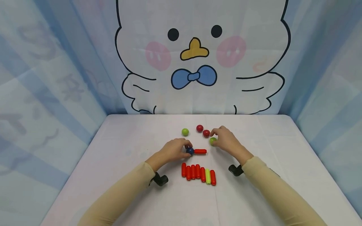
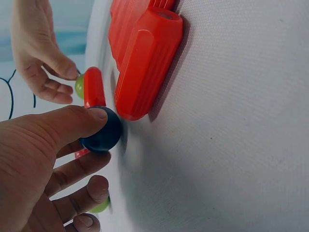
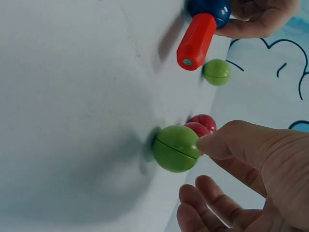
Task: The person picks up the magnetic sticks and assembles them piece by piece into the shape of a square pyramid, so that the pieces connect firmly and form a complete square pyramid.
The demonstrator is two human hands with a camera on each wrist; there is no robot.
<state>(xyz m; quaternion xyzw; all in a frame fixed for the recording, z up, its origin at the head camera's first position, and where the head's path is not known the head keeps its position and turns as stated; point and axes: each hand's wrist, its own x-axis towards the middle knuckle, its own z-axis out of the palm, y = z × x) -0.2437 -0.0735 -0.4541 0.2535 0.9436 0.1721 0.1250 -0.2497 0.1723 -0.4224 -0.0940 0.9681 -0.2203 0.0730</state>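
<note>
My left hand (image 1: 176, 150) pinches a dark blue ball (image 2: 107, 133) between thumb and fingers. The ball meets the end of a red ridged rod (image 3: 197, 41) lying crosswise on the table and pointing right. My right hand (image 1: 226, 142) is at a green ball (image 3: 175, 149), with the thumb tip at its side and the other fingers loosely bent and spread. That ball rests on the table. Two red balls (image 1: 203, 131) lie just beyond it, and another green ball (image 1: 185, 132) lies farther left.
Nearer the front, a row of red rods (image 1: 193, 172) lies side by side, with one yellow-green rod (image 1: 208, 176) among them. The white table (image 1: 127, 131) ends at a back curtain (image 1: 195, 97) with a cartoon face. Black wrist mounts (image 1: 160, 180) sit under the sleeves.
</note>
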